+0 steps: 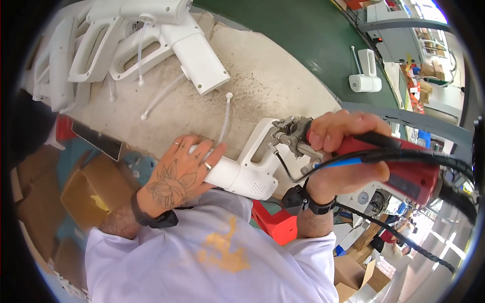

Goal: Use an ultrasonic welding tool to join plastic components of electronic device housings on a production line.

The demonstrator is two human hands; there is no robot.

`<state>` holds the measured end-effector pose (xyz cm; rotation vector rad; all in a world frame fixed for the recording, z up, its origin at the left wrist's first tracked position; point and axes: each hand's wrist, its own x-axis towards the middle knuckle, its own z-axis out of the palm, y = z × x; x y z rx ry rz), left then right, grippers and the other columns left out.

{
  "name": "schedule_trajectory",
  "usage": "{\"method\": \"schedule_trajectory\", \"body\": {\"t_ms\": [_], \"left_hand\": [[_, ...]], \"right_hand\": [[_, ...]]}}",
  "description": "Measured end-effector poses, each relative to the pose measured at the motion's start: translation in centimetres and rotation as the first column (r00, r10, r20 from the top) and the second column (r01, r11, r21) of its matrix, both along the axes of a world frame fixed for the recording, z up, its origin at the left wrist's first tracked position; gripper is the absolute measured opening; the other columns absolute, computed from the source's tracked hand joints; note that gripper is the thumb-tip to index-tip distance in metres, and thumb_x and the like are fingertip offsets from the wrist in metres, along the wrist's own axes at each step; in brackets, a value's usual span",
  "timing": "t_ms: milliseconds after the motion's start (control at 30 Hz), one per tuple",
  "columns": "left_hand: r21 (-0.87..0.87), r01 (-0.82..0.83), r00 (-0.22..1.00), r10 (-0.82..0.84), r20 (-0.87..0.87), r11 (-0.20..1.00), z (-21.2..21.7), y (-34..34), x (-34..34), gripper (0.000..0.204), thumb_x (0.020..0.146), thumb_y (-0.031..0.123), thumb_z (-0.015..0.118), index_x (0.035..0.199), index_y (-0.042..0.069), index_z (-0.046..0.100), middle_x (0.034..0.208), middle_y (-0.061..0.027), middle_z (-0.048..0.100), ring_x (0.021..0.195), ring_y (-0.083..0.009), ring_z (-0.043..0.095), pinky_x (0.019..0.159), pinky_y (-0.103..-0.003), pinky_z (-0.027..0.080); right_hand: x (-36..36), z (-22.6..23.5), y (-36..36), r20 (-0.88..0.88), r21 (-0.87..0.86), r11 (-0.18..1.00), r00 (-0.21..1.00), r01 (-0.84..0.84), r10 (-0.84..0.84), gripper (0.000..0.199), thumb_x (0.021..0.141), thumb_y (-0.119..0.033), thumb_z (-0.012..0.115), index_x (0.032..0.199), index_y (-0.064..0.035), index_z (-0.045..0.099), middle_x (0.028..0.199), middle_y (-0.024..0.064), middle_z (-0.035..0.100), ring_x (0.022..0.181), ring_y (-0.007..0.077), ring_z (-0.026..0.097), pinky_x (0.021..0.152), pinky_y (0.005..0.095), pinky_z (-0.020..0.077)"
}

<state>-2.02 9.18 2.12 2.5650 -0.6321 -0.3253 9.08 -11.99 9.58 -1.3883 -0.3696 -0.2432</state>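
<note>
The left hand (174, 174) lies flat and spread on the white plastic housing (242, 166), pinning it to the counter (262, 86). The right hand (343, 151) is closed around a red powered screwdriver (404, 169), its metal nose (290, 134) touching the housing's upper end. This looks like a fastening step; next the tool wants holding square while the housing is kept from twisting. Beyond the housing, 1 loose white tube (225, 118); farther back, more white housings (136, 40).
</note>
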Motion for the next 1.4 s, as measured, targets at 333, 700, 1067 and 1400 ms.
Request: {"method": "schedule_trajectory", "body": {"t_ms": [333,700,1067,1400], "left_hand": [[-0.003,-0.034,0.983,0.034,0.181,0.999,-1.5,-2.9,2.2,0.074,0.076,0.038,0.075,0.139,0.010,0.048,0.118,-0.0092,0.054,0.106,-0.0277,0.051,0.097,-0.042,0.042],[0.003,-0.049,0.978,0.048,0.205,0.999,-1.9,-3.7,2.7,0.071,0.073,0.033,0.078,0.135,0.011,0.052,0.112,-0.0082,0.054,0.104,-0.0263,0.053,0.095,-0.042,0.043],[-0.032,-0.046,0.980,0.051,0.191,0.998,-1.8,-4.3,3.3,0.071,0.072,0.034,0.078,0.134,0.011,0.052,0.112,-0.0083,0.055,0.104,-0.0279,0.053,0.095,-0.043,0.043],[-0.088,-0.109,0.967,0.126,0.220,0.990,-3.0,-5.0,2.3,0.078,0.065,0.022,0.084,0.133,0.005,0.050,0.118,-0.0175,0.054,0.113,-0.0383,0.050,0.098,-0.048,0.043]], "right_hand": [[-3.6,5.1,-3.4,0.314,0.040,0.958,0.914,-0.285,0.259,0.080,0.087,-0.066,0.060,0.127,0.0016,0.045,0.073,0.0081,0.053,0.059,0.0189,0.054,0.054,0.0326,0.0452],[-3.7,2.5,-3.7,0.208,0.016,0.954,0.934,-0.300,0.290,0.077,0.087,-0.064,0.061,0.120,0.0041,0.048,0.070,0.0118,0.055,0.057,0.0222,0.053,0.054,0.0363,0.0438],[-3.9,1.1,-2.4,0.069,0.026,0.985,0.983,-0.173,0.171,0.051,0.084,-0.040,0.075,0.108,-0.0029,0.050,0.072,0.0086,0.059,0.060,0.0213,0.056,0.058,0.0323,0.0464],[-5.9,4.7,-3.9,-0.069,-0.079,0.992,0.992,0.096,-0.102,0.061,0.091,-0.051,0.065,0.115,0.0043,0.055,0.073,0.0084,0.063,0.055,0.0128,0.056,0.048,0.0252,0.0439]]}}
